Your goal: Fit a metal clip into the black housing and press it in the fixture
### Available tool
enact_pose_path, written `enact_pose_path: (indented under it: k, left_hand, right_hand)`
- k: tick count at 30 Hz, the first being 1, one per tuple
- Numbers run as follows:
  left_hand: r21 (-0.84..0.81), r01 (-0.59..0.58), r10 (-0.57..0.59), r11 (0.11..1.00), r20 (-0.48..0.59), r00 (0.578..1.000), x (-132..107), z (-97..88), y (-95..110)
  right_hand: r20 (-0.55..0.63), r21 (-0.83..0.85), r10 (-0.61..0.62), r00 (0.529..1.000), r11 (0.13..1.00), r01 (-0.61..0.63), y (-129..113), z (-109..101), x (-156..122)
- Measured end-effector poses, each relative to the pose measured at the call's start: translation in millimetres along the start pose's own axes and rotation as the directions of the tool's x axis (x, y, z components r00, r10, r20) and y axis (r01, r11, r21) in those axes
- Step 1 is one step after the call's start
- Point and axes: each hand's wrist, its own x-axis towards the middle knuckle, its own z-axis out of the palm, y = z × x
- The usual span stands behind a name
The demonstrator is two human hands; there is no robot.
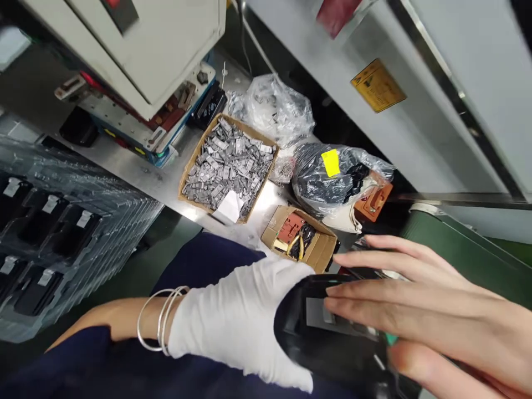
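Observation:
My left hand (236,324), in a white glove with thin bangles at the wrist, is wrapped round a black plastic part (320,332) low in the middle of the view. My bare right hand (436,310) lies over the same part from the right, fingers stretched flat across its top and a grey metal plate (316,313) set in it. The thumb sits under the part's right end, by something green that I cannot make out.
A cardboard box of small grey metal pieces (228,163) sits on the bench. A smaller box (297,235) holds red and black parts. Two plastic bags (332,177) lie behind. Stacked clear trays with black parts (54,221) stand left. A machine (137,66) rises behind.

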Motion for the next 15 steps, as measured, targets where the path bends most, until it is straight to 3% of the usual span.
enact_pose_path:
  k: [3, 5, 7, 8, 10, 11, 15]
  left_hand:
    - [0.343, -0.006, 0.097, 0.939, -0.249, 0.964, 2.6, 7.2, -8.5]
    - [0.621, 0.039, 0.279, 0.783, -0.407, 0.87, 8.2, 8.3, -21.6]
    - [0.814, 0.128, 0.448, 0.566, -0.434, 0.781, 16.8, 2.1, -38.5]
    - [0.864, 0.171, 0.487, 0.474, -0.419, 0.767, 21.5, -4.1, -47.3]
    - [0.906, 0.223, 0.486, 0.36, -0.386, 0.784, 30.0, -21.1, -62.7]
    - [0.918, 0.23, 0.473, 0.324, -0.367, 0.801, 32.8, -31.0, -68.5]
    - [0.956, 0.179, 0.397, 0.234, -0.262, 0.88, 31.8, -65.5, -75.0]
  right_hand:
    - [-0.188, 0.048, 0.102, 0.977, 0.994, -0.095, 4.5, 15.6, 1.1]
    - [-0.326, 0.214, 0.295, 0.898, 0.948, -0.234, 15.9, 34.4, 5.8]
    - [-0.276, 0.48, 0.532, 0.801, 0.798, -0.365, 34.9, 55.3, 16.2]
    - [-0.185, 0.6, 0.595, 0.782, 0.699, -0.389, 45.9, 65.3, 23.8]
    - [-0.031, 0.744, 0.575, 0.818, 0.559, -0.365, 66.4, 83.3, 42.0]
    - [-0.019, 0.776, 0.536, 0.844, 0.54, -0.325, 74.4, 91.3, 51.4]
    - [-0.162, 0.828, 0.478, 0.863, 0.542, -0.145, 84.2, 118.8, 78.7]
